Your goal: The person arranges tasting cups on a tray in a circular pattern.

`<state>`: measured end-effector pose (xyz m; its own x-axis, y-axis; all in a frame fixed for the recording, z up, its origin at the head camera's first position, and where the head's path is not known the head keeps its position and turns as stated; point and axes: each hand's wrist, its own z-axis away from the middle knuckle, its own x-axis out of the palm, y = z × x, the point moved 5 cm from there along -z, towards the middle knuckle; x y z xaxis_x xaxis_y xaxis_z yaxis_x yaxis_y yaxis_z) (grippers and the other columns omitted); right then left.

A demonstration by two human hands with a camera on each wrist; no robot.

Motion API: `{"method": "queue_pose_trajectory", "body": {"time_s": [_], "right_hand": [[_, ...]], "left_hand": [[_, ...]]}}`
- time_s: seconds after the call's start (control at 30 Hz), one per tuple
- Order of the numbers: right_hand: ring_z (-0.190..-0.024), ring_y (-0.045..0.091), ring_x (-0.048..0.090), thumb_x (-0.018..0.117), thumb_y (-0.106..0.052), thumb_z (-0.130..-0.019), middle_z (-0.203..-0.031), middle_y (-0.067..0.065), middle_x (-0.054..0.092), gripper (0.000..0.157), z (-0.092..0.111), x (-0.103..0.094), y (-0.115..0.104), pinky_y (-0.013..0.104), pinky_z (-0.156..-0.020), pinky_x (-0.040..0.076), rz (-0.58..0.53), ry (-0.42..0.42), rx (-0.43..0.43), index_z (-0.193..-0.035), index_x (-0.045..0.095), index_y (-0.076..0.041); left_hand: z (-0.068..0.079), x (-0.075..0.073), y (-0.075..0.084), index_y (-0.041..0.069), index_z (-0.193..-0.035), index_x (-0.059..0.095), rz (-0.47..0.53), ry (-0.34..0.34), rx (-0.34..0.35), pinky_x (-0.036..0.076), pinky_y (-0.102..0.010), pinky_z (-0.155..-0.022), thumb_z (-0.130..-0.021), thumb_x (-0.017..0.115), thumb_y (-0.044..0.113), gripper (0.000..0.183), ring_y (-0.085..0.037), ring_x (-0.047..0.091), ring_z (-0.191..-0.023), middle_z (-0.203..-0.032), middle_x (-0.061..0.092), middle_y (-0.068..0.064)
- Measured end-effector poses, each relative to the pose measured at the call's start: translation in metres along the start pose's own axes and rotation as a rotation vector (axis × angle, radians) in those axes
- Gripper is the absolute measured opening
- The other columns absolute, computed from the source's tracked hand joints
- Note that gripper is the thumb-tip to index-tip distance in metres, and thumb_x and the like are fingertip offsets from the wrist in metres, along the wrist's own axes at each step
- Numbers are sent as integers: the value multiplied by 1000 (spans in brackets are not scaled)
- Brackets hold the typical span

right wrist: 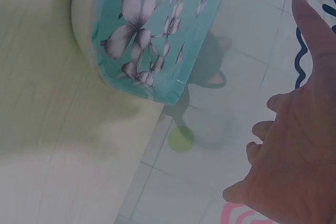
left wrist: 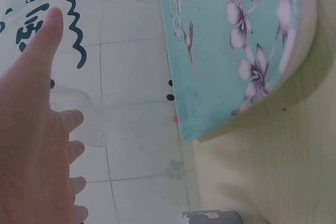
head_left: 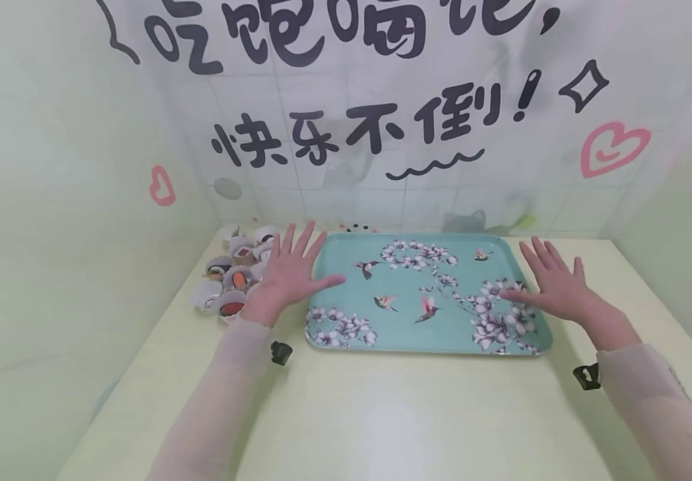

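Observation:
A turquoise tray printed with birds and white blossoms lies flat on the pale table, near its back edge. My left hand hovers by the tray's left side, fingers spread and thumb pointing over the tray; nothing is in it. On the opposite side, my right hand is held above the tray's right edge with fingers spread, also holding nothing. Both wrist views show a gap between the hand and the tray. Close to the left hand stands a cluster of small white cups with coloured contents, partly hidden behind that hand.
Behind the table hangs a white backdrop with large black lettering and pink hearts. Pale curtains or walls flank the table on both sides. A dark clip-like piece shows at the left wrist and another at the right.

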<state>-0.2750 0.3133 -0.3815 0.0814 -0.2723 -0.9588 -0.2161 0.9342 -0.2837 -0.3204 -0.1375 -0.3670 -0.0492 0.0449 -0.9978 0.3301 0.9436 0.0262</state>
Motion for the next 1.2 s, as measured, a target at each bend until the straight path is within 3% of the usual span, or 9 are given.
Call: {"method": "queue_pose_trajectory", "body": {"time_s": [0.33,0.73,1.2], "right_hand": [[-151,49,-7,61,-64,-87,-165,28,-7,113,6,10,0,83,-107,-7,-10,-30,9,-159,-1,-3],[-148,56,6,72,-58,-82,-160,38,3,122,15,22,2,81,-109,8,-78,-73,-33,-155,3,10],[-142,64,2,83,-50,-73,-153,49,-3,134,25,46,2,76,-113,13,-192,-157,-52,-147,-1,24]], "left_hand": [[-1,1,-1,24,-162,6,-18,13,13,-9,-62,-124,-84,39,85,104,-40,-12,-155,-169,-11,-4],[2,-4,8,21,-162,10,1,30,27,-5,-61,-125,-85,44,82,103,-39,-11,-155,-169,-9,-5],[8,3,9,23,-162,8,-20,-5,29,-2,-58,-127,-86,42,82,102,-39,-9,-155,-170,-7,-6]]}}
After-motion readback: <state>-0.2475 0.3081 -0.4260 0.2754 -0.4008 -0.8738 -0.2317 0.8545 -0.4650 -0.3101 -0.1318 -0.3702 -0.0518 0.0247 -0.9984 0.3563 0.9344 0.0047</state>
